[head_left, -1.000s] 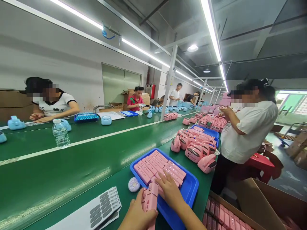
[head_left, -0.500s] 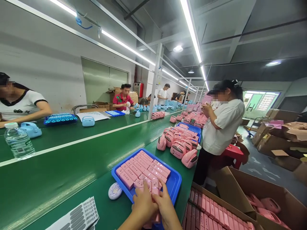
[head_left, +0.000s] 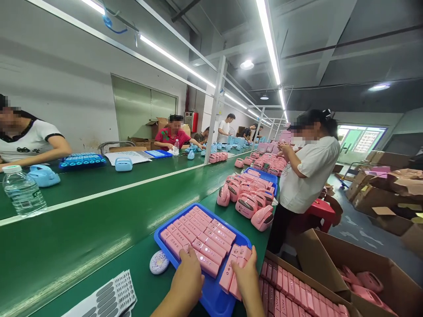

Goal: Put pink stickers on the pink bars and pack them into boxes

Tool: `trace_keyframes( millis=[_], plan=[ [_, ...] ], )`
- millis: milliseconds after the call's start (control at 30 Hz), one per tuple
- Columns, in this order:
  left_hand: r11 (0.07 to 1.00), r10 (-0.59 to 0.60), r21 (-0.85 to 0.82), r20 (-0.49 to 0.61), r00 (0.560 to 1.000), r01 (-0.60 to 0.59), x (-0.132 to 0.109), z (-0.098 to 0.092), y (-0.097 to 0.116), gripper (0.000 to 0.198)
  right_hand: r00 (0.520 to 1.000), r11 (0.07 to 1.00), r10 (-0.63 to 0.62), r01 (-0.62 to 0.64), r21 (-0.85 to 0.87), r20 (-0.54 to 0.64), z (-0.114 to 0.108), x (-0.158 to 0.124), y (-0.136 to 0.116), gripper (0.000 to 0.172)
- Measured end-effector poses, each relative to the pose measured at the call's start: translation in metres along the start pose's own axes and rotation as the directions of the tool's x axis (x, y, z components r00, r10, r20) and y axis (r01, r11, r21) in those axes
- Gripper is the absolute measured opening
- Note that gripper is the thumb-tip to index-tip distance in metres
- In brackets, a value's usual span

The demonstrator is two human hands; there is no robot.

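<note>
A blue plastic tray (head_left: pixel 201 259) lies on the green conveyor belt, filled with rows of pink rectangular bars (head_left: pixel 198 237). My left hand (head_left: pixel 187 279) rests at the tray's near left, its fingertips on the ends of the rows. My right hand (head_left: pixel 244 277) is at the tray's right side, pressing on a small group of pink bars (head_left: pixel 229 273) that sit at an angle to the rows. Just left of the tray lies a white speckled round disc (head_left: pixel 159 262).
Pink handled devices (head_left: pixel 246 206) crowd the belt beyond the tray. A person in a white T-shirt (head_left: pixel 307 176) stands at right. A cardboard box of pink bars (head_left: pixel 291 290) sits at the belt's right edge. A grey-patterned sticker sheet (head_left: pixel 110 296) lies left.
My hands have moved apart. The bundle of pink bars held between them earlier now lies low on the tray's right side, under my right hand.
</note>
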State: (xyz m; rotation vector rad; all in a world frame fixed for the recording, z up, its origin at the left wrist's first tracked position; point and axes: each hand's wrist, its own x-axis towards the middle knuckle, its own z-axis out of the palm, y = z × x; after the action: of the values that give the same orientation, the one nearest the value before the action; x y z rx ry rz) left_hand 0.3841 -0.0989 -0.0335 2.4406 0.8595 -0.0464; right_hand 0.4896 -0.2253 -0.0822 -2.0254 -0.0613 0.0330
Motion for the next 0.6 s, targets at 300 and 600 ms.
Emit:
trace_keyframes(
  millis=[300, 600],
  plan=[
    [0.999, 0.02, 0.044, 0.054, 0.998, -0.022, 0.003, 0.002, 0.004, 0.08, 0.998, 0.905, -0.061, 0.05, -0.423, -0.011, 0.003, 0.031, -0.035, 0.061],
    [0.949, 0.253, 0.198, -0.023, 0.967, -0.244, 0.002, 0.029, -0.011, 0.062, 0.995, 0.851, -0.082, 0.097, -0.516, 0.051, 0.013, 0.042, -0.04, 0.06]
  ],
)
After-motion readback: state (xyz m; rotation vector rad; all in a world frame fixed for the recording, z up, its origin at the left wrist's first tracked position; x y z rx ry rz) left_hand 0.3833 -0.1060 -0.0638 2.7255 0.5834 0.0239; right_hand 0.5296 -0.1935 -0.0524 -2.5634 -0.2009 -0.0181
